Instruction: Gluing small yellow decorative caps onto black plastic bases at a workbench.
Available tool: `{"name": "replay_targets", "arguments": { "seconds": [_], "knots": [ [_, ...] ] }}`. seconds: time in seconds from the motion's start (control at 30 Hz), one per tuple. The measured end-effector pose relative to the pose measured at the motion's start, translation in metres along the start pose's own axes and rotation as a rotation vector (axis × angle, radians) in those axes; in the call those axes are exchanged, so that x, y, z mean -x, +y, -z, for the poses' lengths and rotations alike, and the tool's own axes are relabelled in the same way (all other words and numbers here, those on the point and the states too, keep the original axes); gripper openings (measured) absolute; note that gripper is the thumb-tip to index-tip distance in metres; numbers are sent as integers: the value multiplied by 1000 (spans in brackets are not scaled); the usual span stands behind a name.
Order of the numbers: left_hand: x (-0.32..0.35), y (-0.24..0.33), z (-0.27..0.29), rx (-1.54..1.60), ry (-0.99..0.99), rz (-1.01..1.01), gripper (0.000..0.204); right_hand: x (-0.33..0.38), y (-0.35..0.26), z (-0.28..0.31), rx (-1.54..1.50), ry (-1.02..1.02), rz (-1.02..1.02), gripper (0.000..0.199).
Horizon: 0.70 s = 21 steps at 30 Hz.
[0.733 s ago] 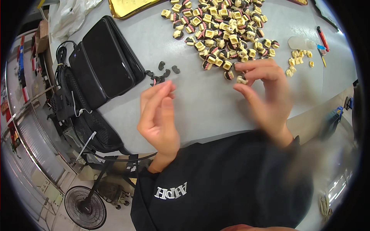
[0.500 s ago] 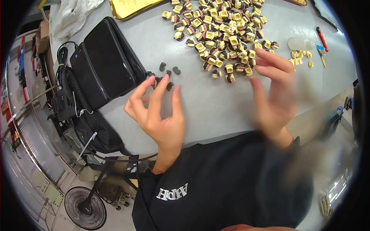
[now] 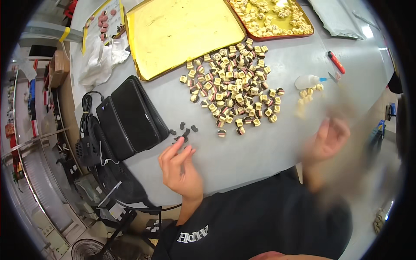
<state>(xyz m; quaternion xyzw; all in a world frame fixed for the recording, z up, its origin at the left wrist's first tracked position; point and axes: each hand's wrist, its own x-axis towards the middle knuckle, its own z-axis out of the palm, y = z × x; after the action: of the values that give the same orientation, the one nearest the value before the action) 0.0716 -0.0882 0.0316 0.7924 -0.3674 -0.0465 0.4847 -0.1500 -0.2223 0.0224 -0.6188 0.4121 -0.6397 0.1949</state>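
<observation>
My left hand [image 3: 182,175] is closed, fingers drawn together, its tips beside a few small dark curved pieces [image 3: 187,131] on the grey table. Whether a piece is pinched in them is hidden. Off to the right, my right hand [image 3: 331,138] hovers near the table's edge, curled and smeared by motion; what it holds, if anything, does not show. Beyond the hands lies a wide heap of small cream, pink and black block-like pieces [image 3: 234,82]. Small cream pieces [image 3: 308,92] sit near a white squeeze bottle [image 3: 307,82] with a blue tip.
A black folded device [image 3: 130,119] stands at the left, beside cables and a black mesh item [image 3: 117,177]. At the back are a yellow tray [image 3: 186,32] and a tray of cream pieces [image 3: 277,19]. A red-handled knife [image 3: 336,63] lies at the right.
The view has shifted, showing more of the table's far side. My left fingers have drawn together by the dark pieces. My right hand has moved away from the heap toward the right and curled.
</observation>
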Motion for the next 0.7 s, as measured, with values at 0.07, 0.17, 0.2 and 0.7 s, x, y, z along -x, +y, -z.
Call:
{"name": "replay_targets", "arguments": {
  "seconds": [0.07,0.17,0.2,0.7],
  "knots": [
    [4,2,1,165,53,36,13,-11,-2,-6,20,-31,-14,24],
    [5,4,2,623,-59,230,7,-34,2,-21,57,-111,-47,30],
    [6,4,2,618,-55,228,7,-41,7,-22,146,-155,-65,32],
    [8,-11,12,952,-267,291,38,-56,21,-26,396,-578,-187,22]
  ]
}}
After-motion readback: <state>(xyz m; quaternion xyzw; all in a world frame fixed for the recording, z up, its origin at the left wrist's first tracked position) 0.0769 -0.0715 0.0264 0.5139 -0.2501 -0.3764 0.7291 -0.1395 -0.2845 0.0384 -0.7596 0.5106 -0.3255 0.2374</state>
